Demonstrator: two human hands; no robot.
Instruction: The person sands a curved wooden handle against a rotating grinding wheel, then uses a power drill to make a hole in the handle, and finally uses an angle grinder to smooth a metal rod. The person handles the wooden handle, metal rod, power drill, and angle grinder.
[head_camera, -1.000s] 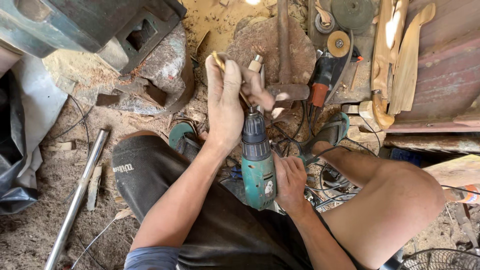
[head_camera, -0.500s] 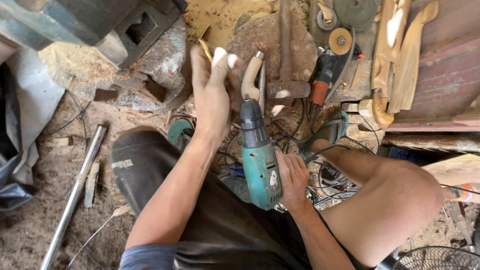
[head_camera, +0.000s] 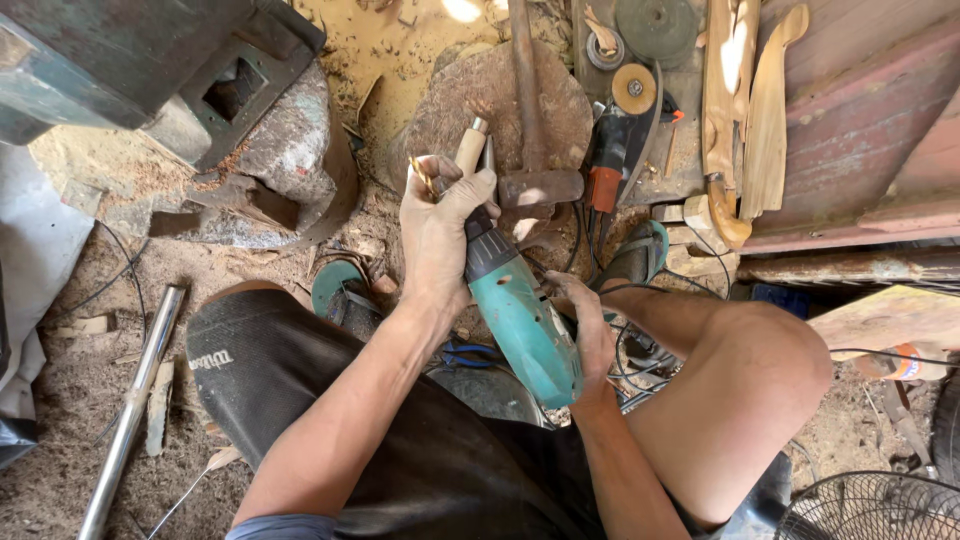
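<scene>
The scene is lit by daylight, even and moderately bright. A blown-out sunlit patch sits at the top centre of the frame on the sandy ground (head_camera: 400, 50), and the pale wooden pieces (head_camera: 745, 110) at upper right show glare. The lower centre lies in soft shade between the legs. The left hand (head_camera: 440, 225) and the teal drill (head_camera: 525, 320) are sharp, with no motion blur. Straight edges bow slightly near the frame corners, indicating wide-angle distortion.
</scene>
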